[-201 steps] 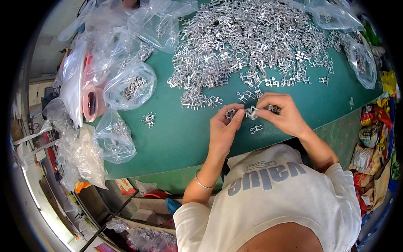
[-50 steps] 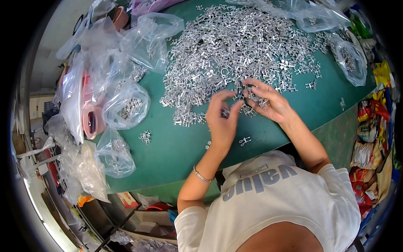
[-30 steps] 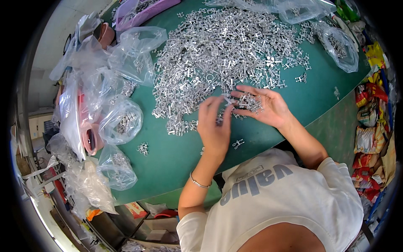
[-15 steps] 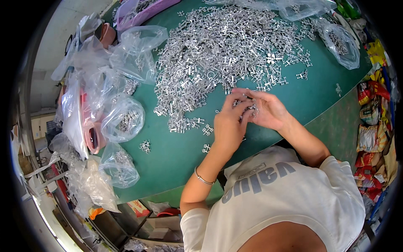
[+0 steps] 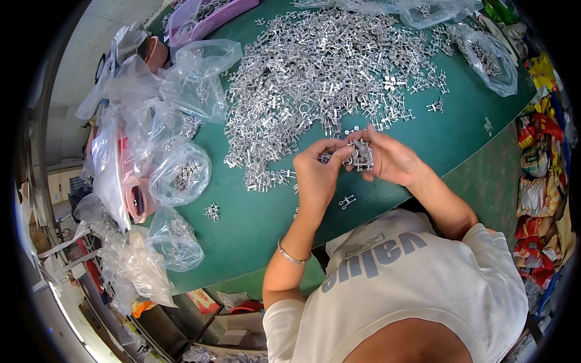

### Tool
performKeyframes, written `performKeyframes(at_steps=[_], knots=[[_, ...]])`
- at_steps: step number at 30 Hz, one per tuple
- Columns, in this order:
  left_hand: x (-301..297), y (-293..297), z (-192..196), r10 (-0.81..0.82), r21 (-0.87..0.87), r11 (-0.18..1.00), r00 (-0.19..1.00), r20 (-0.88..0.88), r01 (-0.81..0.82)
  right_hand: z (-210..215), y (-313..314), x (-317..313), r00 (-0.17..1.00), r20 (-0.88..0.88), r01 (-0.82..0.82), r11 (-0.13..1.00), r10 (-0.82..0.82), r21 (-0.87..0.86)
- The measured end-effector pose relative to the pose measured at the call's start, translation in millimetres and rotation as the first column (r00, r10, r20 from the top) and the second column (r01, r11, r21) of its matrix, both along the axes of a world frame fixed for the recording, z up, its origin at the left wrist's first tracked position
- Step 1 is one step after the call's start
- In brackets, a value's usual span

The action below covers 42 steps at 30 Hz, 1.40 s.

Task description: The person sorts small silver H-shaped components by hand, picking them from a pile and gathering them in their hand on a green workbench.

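Note:
A wide heap of small silver metal parts (image 5: 327, 66) covers the middle of a green table (image 5: 242, 242). Just in front of the heap, my two hands come together. A clump of these metal parts (image 5: 363, 155) rests in the curled fingers of my right hand (image 5: 394, 160). Thumb and fingers of my left hand (image 5: 318, 172) close around more of the parts, touching the edge of that clump. One loose metal part (image 5: 347, 201) lies below the hands, near the table's front edge. My left forearm partly hides a few others.
Clear plastic bags (image 5: 178, 172) holding metal parts line the table's left side, beside a pink container (image 5: 138, 202). A purple tray (image 5: 212, 21) stands at the far left. Another bag (image 5: 493, 63) sits at the far right. Colourful packages (image 5: 532, 193) are piled beyond the right edge.
My left hand has shifted slightly left and turned, uncovering the clump in my right hand. A loose part below the hands now shows.

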<state>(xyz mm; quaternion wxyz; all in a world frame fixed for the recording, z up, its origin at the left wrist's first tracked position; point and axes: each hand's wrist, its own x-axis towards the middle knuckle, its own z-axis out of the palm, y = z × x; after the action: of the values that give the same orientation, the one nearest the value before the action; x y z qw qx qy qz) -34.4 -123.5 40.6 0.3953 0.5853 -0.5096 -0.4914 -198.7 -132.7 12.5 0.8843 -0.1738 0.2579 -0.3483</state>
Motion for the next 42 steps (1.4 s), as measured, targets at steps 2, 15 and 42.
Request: performKeyframes(at_steps=[2,15,42], knots=[[0.9,-1.1,-5.2,0.013,-0.029,0.999,0.999,-0.051,-0.015,0.6,0.4,-0.1,0.999,-0.047,-0.006,0.999,0.004,-0.032],[8.7,2.5,-13.0,0.051,0.118,0.993,0.879,-0.474,0.006,4.8,2.7,7.1,0.979,-0.203,0.004,0.99,-0.032,-0.141],[17.1,15.0,-23.5,0.327,0.397,0.915,0.439,-0.836,0.074,9.3,6.1,5.5,0.972,-0.157,0.169,0.984,-0.176,-0.055]])
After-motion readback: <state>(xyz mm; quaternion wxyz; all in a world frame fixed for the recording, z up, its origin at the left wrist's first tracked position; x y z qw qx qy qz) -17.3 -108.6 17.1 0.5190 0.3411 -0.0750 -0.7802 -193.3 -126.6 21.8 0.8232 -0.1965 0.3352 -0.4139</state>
